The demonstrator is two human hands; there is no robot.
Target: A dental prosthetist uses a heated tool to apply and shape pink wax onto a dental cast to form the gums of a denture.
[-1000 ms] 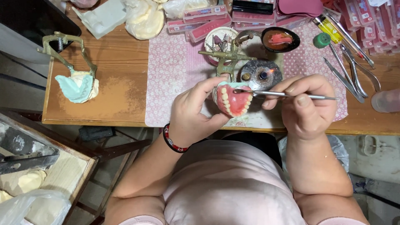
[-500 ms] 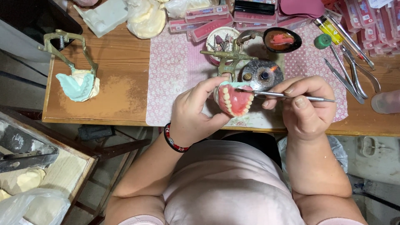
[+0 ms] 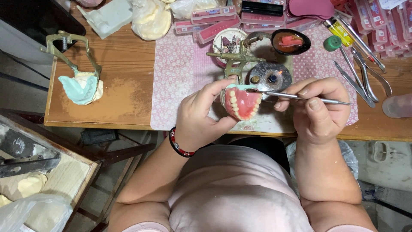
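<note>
My left hand point(image 3: 201, 114) holds a pink wax denture with white teeth point(image 3: 241, 102) above the front edge of the wooden bench. My right hand point(image 3: 319, 109) grips a thin metal carving tool point(image 3: 300, 97) like a pen, with its tip at the top rim of the denture. Just behind the denture stand a brass articulator frame point(image 3: 234, 60) and a small round burner point(image 3: 270, 77) with a small flame.
A pink patterned mat point(image 3: 180, 77) covers the bench middle. Pliers and metal tools point(image 3: 365, 77) lie at the right, a black dish of pink wax point(image 3: 289, 41) behind. A second articulator with a teal cast point(image 3: 81, 83) stands at the left. Pink tooth boxes point(image 3: 214, 19) line the back.
The denture and both hands stay almost where they were. The tool tip has shifted only slightly along the denture's rim.
</note>
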